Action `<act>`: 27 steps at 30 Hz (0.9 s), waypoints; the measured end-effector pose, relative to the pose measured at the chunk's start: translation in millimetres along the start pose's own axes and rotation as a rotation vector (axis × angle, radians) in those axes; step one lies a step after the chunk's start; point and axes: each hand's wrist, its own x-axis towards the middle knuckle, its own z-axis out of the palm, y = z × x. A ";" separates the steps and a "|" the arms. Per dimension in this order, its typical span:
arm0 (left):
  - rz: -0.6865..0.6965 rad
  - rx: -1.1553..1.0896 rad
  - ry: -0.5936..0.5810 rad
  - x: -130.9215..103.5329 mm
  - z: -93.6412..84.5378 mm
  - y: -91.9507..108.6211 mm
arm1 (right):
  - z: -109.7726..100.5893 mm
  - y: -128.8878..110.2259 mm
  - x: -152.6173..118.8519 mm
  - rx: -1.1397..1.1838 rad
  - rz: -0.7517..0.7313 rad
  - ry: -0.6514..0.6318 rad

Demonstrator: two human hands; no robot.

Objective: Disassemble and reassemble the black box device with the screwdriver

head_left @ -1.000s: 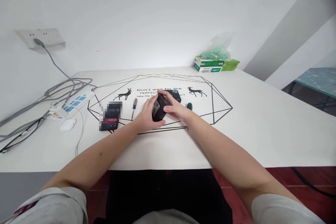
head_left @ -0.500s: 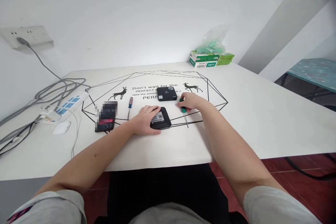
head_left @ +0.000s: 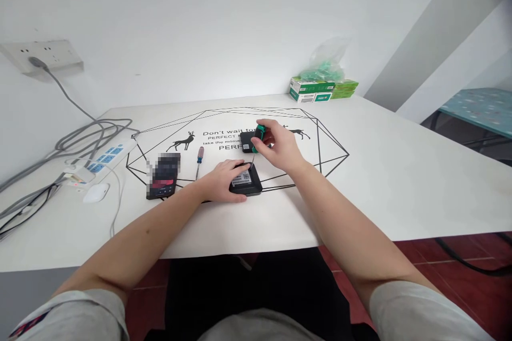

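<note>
White wall (head_left: pixel 200 37) stands behind a white desk (head_left: pixel 400 186) printed with black lines, lettering and deer. At its middle, the left hand (head_left: pixel 224 181) grips a black box (head_left: pixel 253 185) lying label up, thumb along the near edge and fingers over the far side. The right hand (head_left: pixel 282 145) is closed around the handle of a green screwdriver (head_left: pixel 261 132), its shaft pointing down at the box's far edge; whether the tip touches, I cannot tell. Just beyond lies a second box (head_left: pixel 245 145), partly hidden by the right hand. Left of them are another screwdriver (head_left: pixel 200 155), a phone (head_left: pixel 164 184), a white case (head_left: pixel 96 193) and a power strip (head_left: pixel 108 157) near coiled cables (head_left: pixel 80 141). Toward the back right, a plastic bag (head_left: pixel 326 69) sits on green-and-white cartons (head_left: pixel 312 90).
</note>
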 end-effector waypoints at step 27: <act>-0.004 0.003 -0.005 -0.7 -1.8 1.5 | 30.9 -6.4 -6.1 0.322 0.023 0.144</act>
